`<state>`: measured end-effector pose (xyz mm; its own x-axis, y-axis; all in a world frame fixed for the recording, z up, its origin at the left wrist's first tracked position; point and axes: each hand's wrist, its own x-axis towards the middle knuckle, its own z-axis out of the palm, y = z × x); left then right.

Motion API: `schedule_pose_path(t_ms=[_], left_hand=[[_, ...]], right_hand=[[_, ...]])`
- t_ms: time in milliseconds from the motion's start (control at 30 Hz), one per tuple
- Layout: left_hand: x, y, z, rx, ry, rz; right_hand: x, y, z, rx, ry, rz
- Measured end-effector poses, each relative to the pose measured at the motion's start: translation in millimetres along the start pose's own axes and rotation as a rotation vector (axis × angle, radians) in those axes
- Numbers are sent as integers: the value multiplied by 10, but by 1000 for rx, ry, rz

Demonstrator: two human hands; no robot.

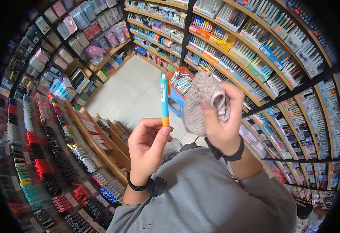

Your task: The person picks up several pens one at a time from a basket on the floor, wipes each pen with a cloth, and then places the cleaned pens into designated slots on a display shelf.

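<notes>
My left hand [151, 142] pinches a blue pen [164, 96] by its orange lower end and holds it upright before me. A label with a printed code is stuck on the pen's barrel, and its top is pale and see-through. Bunched in my right hand [225, 125] is a greyish-pink knitted cloth [199, 107], just to the right of the pen and apart from it. Behind the cloth stands a red basket [184, 70] full of loose pens [181, 83], with a blue plastic stool [175, 102] beneath it, both partly hidden.
Curved by the lens, shelves of boxed pens [254, 33] rise ahead and to the right. A rack of pens and markers [41, 163] runs close along my left. Packaged goods [91, 32] hang at the far left. Pale floor tiles [126, 84] lie between. Someone's arm [318, 212] shows at lower right.
</notes>
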<state>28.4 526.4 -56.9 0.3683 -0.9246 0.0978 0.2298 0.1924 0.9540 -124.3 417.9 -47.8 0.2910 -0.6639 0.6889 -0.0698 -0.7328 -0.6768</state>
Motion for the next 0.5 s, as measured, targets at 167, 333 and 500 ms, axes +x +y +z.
schedule_pose_path(t_ms=[167, 333, 500], left_hand=[[-40, -36, -39, 147, -6, 48], [-5, 78, -99, 180, 140, 184], [-13, 50, -98, 175, 72, 202]], right_hand=[[62, -213, 203, 34, -151, -253], [-10, -262, 256, 59, -353, -251], [41, -216, 157, 30, -369, -304]])
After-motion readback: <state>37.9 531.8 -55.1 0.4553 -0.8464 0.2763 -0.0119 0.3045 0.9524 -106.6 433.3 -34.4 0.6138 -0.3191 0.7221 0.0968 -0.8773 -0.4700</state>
